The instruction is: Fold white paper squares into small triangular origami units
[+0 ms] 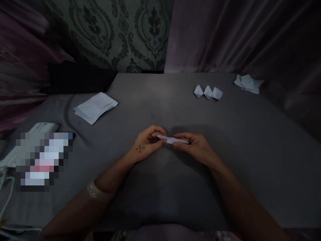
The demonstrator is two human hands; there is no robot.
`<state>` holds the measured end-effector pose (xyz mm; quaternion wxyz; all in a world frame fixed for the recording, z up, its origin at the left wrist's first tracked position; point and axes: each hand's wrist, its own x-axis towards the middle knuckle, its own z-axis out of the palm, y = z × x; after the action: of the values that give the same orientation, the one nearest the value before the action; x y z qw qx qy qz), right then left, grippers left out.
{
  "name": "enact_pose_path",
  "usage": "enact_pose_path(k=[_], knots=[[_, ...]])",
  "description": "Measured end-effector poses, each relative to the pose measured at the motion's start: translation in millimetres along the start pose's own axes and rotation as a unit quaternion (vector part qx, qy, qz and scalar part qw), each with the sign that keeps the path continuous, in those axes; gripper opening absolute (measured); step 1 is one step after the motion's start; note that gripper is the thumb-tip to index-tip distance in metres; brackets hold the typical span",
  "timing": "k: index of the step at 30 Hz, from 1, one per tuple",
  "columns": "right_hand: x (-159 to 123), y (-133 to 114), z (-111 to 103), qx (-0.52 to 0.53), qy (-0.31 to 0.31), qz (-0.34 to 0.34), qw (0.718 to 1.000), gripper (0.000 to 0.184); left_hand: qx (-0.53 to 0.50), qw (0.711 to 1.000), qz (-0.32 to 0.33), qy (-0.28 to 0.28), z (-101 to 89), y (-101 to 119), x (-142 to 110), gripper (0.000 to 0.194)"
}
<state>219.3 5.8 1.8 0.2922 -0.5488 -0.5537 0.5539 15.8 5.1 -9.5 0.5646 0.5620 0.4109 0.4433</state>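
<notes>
A small folded piece of white paper (170,140) is held between my two hands, just above the grey cloth surface. My left hand (147,142) pinches its left end between thumb and fingers. At the other end, my right hand (197,145) grips the paper the same way, thumb on the near side. The paper looks narrow and creased, seen nearly edge-on. Fingertips behind it are partly hidden. Farther back to the right stand three small folded paper shapes (208,92) in a row.
A stack of white paper sheets (96,107) lies at left. Crumpled or loose paper (248,83) sits at the far right. On the near left are a blurred-out screen device (46,160), a white power strip (45,127) and white cables (10,190). Dark fabric (80,78) lies behind.
</notes>
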Motion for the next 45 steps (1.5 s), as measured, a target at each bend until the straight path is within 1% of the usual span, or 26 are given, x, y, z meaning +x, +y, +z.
enact_pose_path(k=[4,11,15,19,21,23,25,28,31,33,36,38,40,42,45], knots=[[0,0,-1,0.007,-0.007,0.016,1.000,0.033,-0.060,0.997,-0.053,0.005,1.4,3,2,0.034],[-1,-2,-2,0.020,-0.027,0.034,0.999,0.030,-0.093,0.991,-0.090,0.018,1.7,2,5,0.041],[0,-2,-1,0.055,-0.047,0.051,0.996,0.025,-0.104,0.989,-0.098,0.025,3.1,3,5,0.042],[3,4,-1,0.093,-0.063,0.060,0.992,0.027,-0.123,0.986,-0.105,0.042,4.6,-3,10,0.043],[5,6,0,0.116,-0.053,0.064,0.990,0.029,-0.155,0.979,-0.121,0.053,5.7,-7,12,0.042],[7,7,1,0.144,-0.039,0.073,0.986,0.030,-0.184,0.971,-0.146,0.051,7.7,-10,14,0.040],[7,6,4,0.169,-0.028,0.077,0.982,0.029,-0.181,0.969,-0.164,0.041,10.5,-10,14,0.035],[7,5,11,0.189,-0.016,0.075,0.979,0.027,-0.139,0.977,-0.153,0.043,14.8,-10,10,0.029],[6,4,16,0.195,-0.004,0.073,0.978,0.026,-0.121,0.980,-0.135,0.084,16.7,-10,8,0.028],[4,2,19,0.195,-0.024,0.081,0.977,0.025,-0.126,0.978,-0.133,0.100,16.3,-10,8,0.031],[2,0,21,0.196,-0.071,0.105,0.972,0.023,-0.147,0.974,-0.137,0.104,14.7,-10,8,0.034],[2,0,22,0.206,-0.080,0.114,0.969,0.022,-0.145,0.974,-0.140,0.104,13.7,-9,9,0.036],[1,0,23,0.223,-0.080,0.122,0.964,0.020,-0.114,0.980,-0.133,0.097,12.9,-7,9,0.037],[1,0,23,0.244,-0.092,0.129,0.957,0.018,-0.072,0.987,-0.110,0.093,12.0,-6,8,0.039],[1,-1,24,0.273,-0.134,0.129,0.944,0.017,-0.043,0.989,-0.072,0.123,10.6,-7,8,0.038]])
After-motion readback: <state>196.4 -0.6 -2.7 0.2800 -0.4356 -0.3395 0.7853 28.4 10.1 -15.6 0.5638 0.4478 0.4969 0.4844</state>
